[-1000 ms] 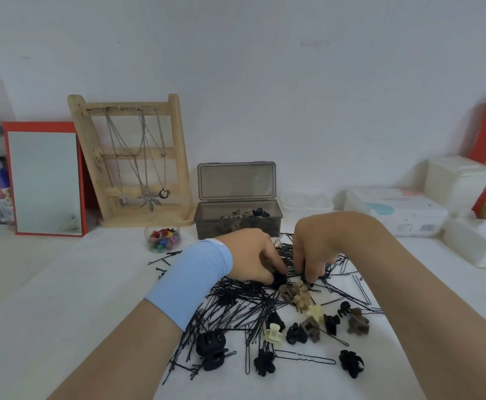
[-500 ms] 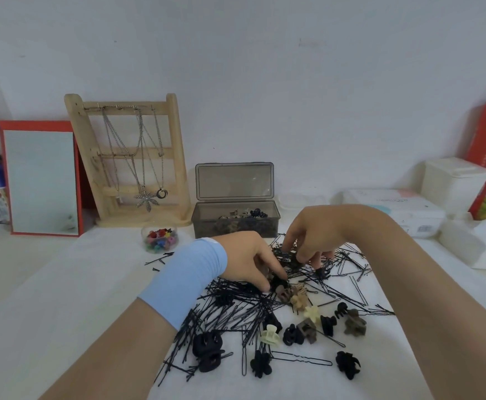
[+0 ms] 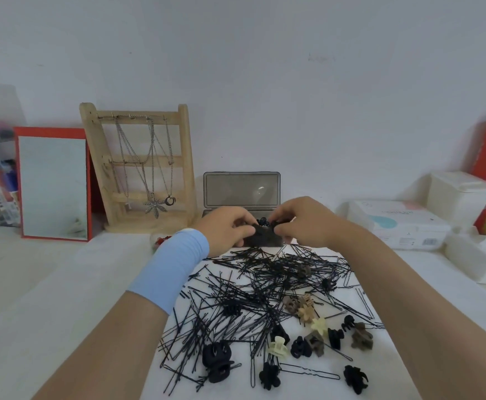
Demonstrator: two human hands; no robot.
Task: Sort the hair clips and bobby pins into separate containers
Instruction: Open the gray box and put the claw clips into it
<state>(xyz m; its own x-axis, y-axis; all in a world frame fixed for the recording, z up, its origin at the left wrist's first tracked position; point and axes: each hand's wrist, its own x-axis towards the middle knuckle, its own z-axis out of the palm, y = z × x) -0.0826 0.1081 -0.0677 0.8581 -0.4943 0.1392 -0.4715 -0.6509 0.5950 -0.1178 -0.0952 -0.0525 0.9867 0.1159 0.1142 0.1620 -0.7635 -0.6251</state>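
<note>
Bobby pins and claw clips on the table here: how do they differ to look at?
The bobby pins are thin wire strips, all black; the claw clips are chunky and toothed, in black, brown, beige and cream. The bobby pins lie crisscrossed in one tangled heap, the claw clips singly, mostly along its near side. Both lie loose on the white surface.
</note>
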